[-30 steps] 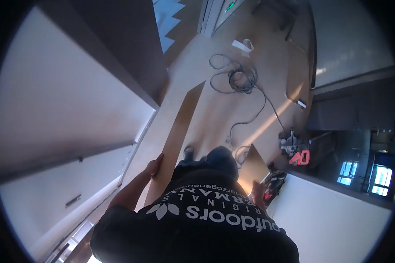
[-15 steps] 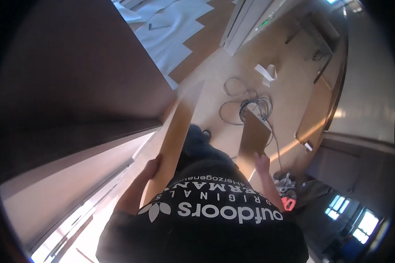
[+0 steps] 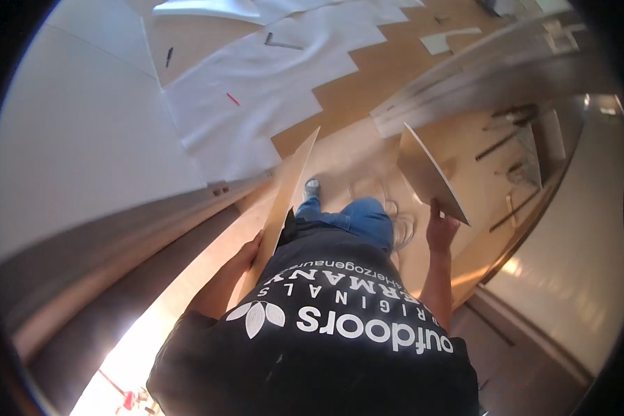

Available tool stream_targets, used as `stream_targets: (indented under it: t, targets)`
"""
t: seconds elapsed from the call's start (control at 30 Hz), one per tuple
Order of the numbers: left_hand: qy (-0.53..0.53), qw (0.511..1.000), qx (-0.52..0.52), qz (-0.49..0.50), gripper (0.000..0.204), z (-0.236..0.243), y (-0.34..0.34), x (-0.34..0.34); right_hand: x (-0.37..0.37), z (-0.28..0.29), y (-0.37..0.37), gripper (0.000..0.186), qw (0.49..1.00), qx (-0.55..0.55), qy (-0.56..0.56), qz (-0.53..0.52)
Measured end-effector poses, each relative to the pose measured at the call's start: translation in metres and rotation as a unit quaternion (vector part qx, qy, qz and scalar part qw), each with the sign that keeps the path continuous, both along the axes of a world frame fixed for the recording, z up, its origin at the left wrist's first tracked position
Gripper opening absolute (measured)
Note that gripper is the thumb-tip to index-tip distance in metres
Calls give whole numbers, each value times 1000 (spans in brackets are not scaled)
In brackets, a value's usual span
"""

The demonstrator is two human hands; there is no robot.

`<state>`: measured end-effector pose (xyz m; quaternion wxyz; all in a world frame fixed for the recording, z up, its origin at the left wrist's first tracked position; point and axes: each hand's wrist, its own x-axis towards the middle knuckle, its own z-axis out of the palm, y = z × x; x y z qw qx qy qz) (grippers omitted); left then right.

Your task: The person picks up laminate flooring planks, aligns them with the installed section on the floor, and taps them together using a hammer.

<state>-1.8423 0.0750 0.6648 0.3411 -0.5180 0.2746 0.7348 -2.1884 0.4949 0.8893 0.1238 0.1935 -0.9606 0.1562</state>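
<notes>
The view is turning, and the white underlay sheet [image 3: 270, 90] with the stepped brown flooring [image 3: 353, 83] is now spreading across the upper part of the frame, whereas one second ago only a small portion was showing at the upper edge. The left hand [image 3: 251, 251] is gripping the long board [image 3: 279, 215] by its side, and this board is slanting from left of the shirt [image 3: 353, 305] up toward the centre of the frame. The right hand [image 3: 439, 225] is gripping the short board [image 3: 423, 172] near its lower end; this board is tilting right of centre, having risen from the lower right, where it was sitting one second ago. The cable [image 3: 402, 225] is appearing beside the legs [image 3: 360, 218] instead of at upper centre, though blur is making its loops hard to trace. An angle-shaped tool [image 3: 284, 46] and a red stick [image 3: 233, 99] are lying on the sheet. The change is apparently bringing both boards nearer the stepped flooring; the work is, by judgement, remaining at the carrying stage, with neither board lying flat.
</notes>
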Motion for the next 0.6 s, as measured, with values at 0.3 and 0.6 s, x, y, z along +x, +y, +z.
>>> stream_targets:
  t: [0.3,0.6]
  targets:
    - [-51,990,-86,97,80,10,7,-126,-255,-13,-102,30,974,-154,-126,107]
    - [-157,944,-102,272,91,3,48,-203,-470,-4,-318,22,921,-258,-201,211]
